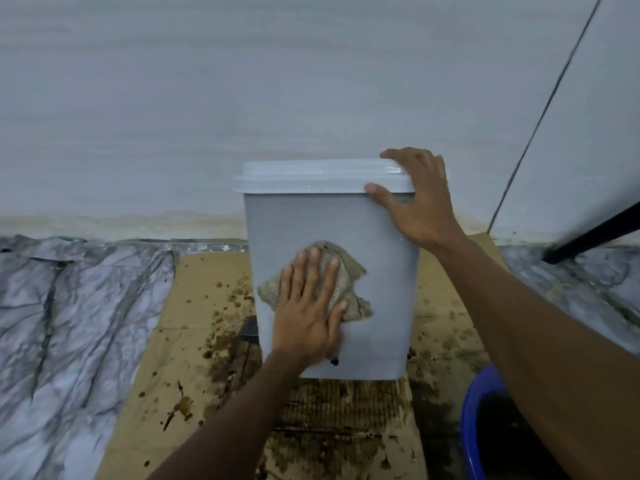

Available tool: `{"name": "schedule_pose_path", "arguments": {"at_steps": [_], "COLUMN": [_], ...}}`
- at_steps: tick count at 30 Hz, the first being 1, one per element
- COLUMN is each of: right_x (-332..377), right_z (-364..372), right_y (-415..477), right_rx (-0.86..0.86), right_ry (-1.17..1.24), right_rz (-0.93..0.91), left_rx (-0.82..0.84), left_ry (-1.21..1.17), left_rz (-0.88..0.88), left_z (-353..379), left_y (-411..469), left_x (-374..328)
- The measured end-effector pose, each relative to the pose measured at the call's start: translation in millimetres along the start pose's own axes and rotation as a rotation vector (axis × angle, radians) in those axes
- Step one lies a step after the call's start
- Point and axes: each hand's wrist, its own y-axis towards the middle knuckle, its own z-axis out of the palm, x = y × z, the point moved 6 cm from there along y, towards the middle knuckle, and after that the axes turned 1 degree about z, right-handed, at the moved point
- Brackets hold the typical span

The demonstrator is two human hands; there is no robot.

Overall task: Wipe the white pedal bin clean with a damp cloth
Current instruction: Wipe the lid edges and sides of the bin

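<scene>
The white pedal bin (377,271) stands upright on stained cardboard near the wall, its lid (311,176) closed. My left hand (308,306) lies flat on the bin's facing side and presses a beige woven cloth (349,271) against it, fingers spread over the cloth. My right hand (415,199) grips the lid's right corner, thumb on the front edge and fingers over the top. A black part (250,330), possibly the pedal, sticks out at the bin's lower left.
Brown cardboard (194,341), spattered with dark stains, covers the marble-patterned floor (69,323). A blue bucket (474,427) holding dark water sits at the lower right under my right forearm. A black bar (595,233) leans at the right by the white wall (277,81).
</scene>
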Motion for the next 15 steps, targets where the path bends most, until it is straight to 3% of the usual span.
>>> {"name": "schedule_pose_path", "arguments": {"at_steps": [4,7,9,15], "right_x": [0,2,2,3], "right_z": [-1,-2,-2,-1], "right_y": [-1,-2,-1,0], "right_rx": [-0.022,-0.033,-0.026,-0.002], "right_ry": [0.005,0.021,0.024,0.010], "right_rz": [-0.005,-0.012,-0.013,-0.014], "left_rx": [0.157,0.138,0.059,-0.273], "left_ry": [0.017,0.025,-0.004,-0.178], "left_rz": [0.205,0.232,0.119,-0.489], "left_z": [35,29,14,-20], "left_y": [-79,-76,-42,18], "left_x": [-17,-6,8,34]}}
